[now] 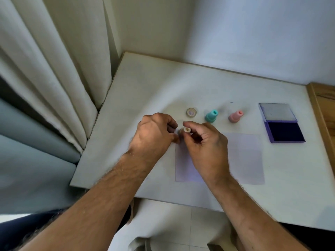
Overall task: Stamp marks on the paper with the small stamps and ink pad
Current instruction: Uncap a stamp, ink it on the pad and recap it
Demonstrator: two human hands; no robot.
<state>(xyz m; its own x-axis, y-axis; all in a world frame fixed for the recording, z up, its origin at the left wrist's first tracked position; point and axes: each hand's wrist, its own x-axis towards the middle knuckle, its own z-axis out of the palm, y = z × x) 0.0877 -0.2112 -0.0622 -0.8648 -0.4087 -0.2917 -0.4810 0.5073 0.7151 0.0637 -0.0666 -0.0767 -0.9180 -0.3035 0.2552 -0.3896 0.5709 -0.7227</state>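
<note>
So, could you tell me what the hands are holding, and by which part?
A small beige stamp, pinched between both hands: the right hand at its top end, the left hand lower down.

Soft, even daylight fills the scene, moderately bright, with a cool bluish cast on the wall (253, 42) behind the desk (145, 84). The curtain (54, 60) at the left is evenly lit, its folds marked by gentle grey shading. Shadows on the desk are faint and diffuse; a weak one lies near the far left corner. No hard glare appears, only a pale sheen on the desk top. The whole picture is slightly soft and smeared, with fine detail lost. Wide-angle distortion bends the desk's edges and stretches the forearms toward the lower corners.
</note>
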